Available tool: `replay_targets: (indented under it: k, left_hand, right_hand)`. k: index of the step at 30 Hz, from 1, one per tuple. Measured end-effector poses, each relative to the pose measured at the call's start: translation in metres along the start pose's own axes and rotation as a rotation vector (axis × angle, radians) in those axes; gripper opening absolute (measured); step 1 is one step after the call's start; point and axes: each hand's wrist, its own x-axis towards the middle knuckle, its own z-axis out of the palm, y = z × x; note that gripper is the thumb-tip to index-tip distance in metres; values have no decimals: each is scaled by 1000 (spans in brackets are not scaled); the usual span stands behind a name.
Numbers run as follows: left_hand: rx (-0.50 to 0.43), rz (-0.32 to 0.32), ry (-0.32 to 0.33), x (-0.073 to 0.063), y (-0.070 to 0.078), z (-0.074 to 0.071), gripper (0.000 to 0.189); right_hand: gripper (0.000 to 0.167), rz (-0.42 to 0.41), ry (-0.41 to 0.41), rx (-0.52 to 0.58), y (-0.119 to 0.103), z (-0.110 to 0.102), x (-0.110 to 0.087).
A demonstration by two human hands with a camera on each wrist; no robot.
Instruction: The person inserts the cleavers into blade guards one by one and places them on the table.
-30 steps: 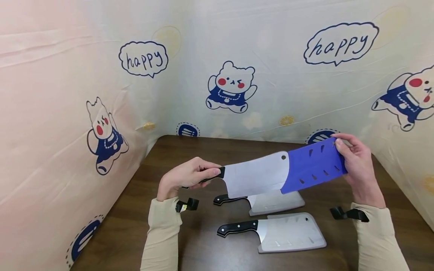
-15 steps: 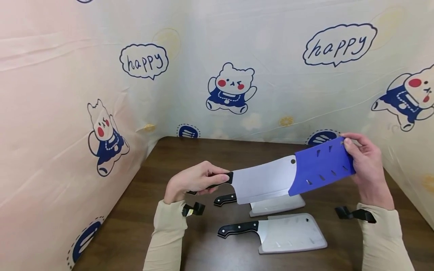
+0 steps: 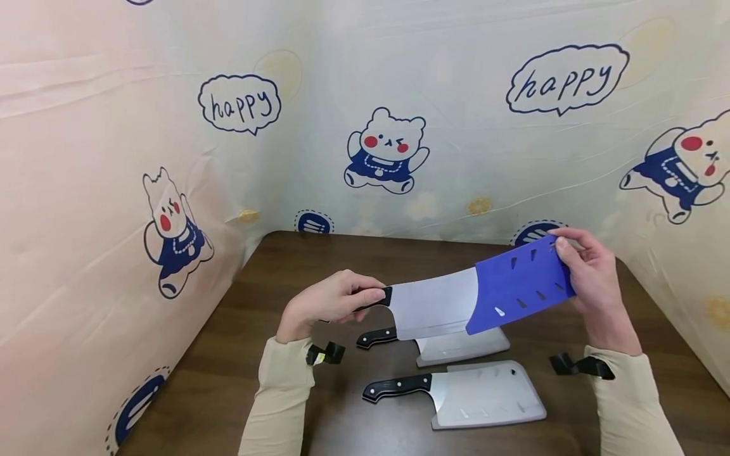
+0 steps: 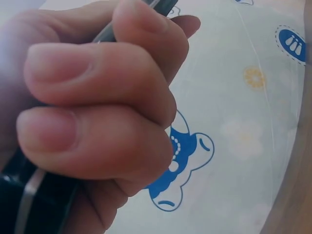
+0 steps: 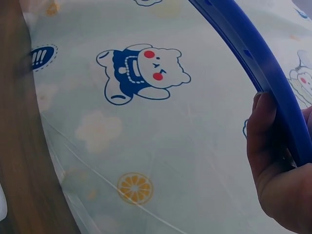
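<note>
My left hand grips the black handle of a cleaver, fingers curled round it in the left wrist view. The bare blade points right, held above the table. Over its far end sits a blue blade sheath with small slots, hiding the tip and its hole. My right hand pinches the sheath's outer end, thumb on the near face. In the right wrist view the sheath shows edge-on between thumb and fingers.
Two more black-handled cleavers lie on the brown wooden table: the nearer cleaver and the farther cleaver, both in translucent sheaths. The held cleaver partly overlaps the farther one. A printed cloth walls the table's back and sides.
My right hand has shifted left with the blue sheath, which now covers more of the blade, including the hole. My left hand moved slightly right with the cleaver, then held about still.
</note>
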Motion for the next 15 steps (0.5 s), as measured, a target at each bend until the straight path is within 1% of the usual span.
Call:
replay_targets:
  k: [7, 15]
  left_hand:
    - [13, -11, 25, -1, -3, -3, 21]
    - [17, -16, 16, 2, -13, -4, 20]
  right_hand:
    - [23, 45, 34, -77, 0, 3, 2]
    - [24, 105, -16, -129, -1, 2, -2]
